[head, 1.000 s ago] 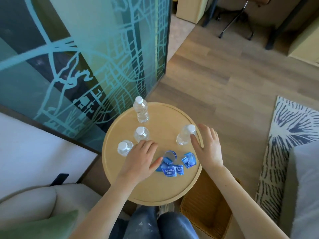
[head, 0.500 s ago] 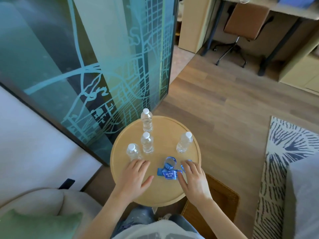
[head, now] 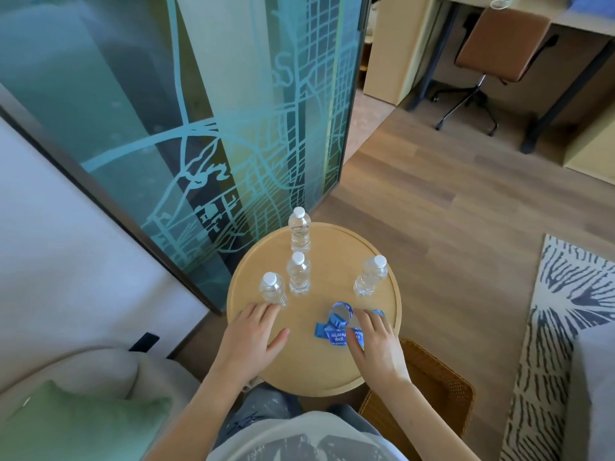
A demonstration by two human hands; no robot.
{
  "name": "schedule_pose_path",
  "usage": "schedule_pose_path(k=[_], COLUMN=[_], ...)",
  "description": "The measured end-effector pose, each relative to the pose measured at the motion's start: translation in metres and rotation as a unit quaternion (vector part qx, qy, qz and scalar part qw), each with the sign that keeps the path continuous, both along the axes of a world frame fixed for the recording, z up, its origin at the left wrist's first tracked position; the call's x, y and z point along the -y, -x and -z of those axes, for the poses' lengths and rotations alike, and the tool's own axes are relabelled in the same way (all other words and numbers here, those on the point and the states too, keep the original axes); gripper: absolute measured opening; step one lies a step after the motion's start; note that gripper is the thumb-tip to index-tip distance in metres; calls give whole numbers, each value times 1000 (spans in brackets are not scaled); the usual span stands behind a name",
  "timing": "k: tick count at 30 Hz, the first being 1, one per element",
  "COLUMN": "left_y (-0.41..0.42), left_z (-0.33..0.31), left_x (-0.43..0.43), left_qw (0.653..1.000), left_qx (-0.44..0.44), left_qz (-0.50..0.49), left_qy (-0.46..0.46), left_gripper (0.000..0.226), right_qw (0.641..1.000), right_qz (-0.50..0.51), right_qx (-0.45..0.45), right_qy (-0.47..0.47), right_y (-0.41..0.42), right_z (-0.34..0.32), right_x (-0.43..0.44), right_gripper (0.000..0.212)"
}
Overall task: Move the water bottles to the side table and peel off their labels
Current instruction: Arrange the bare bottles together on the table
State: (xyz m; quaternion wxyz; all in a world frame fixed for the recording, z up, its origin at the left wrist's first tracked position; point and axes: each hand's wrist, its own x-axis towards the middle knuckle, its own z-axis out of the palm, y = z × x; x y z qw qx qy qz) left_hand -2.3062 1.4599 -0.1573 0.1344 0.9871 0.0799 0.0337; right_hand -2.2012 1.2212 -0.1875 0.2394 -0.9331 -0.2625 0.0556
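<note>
Bottles [head: 299, 273] — 4, clear, label-free, white-capped, upright.

Round wooden side table [head: 332, 371] at lower centre, bearing four upright clear water bottles [head: 299, 272] (labels off) and loose blue labels [head: 336, 327] toward its right.

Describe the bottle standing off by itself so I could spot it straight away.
Find the round wooden table beside the glass map panel. Four clear bottles stand on it, three clustered toward the panel. The lone bottle stands apart on the right, nearest the blue labels, and appears to lean right.
</note>
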Motion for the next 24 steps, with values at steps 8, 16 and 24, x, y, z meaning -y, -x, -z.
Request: schedule_pose_path(k=[8,16,24], left_y=[-33,-86,-96], left_z=[10,41,97], left_x=[-54,-116,-144], left_qw=[999,972,923], left_qx=[12,-45,-148], left_qz=[7,-8,35], left_qy=[38,231,354], left_gripper=[52,97,109], right_qw=[993,952,924], right_qz=[35,154,248], right_qx=[-87,-192,-224], right_qy=[-67,-179,-186], right_y=[-18,-37,-46], right_z=[-2,10,48], right_x=[-58,-133,-174], right_gripper=[53,94,100])
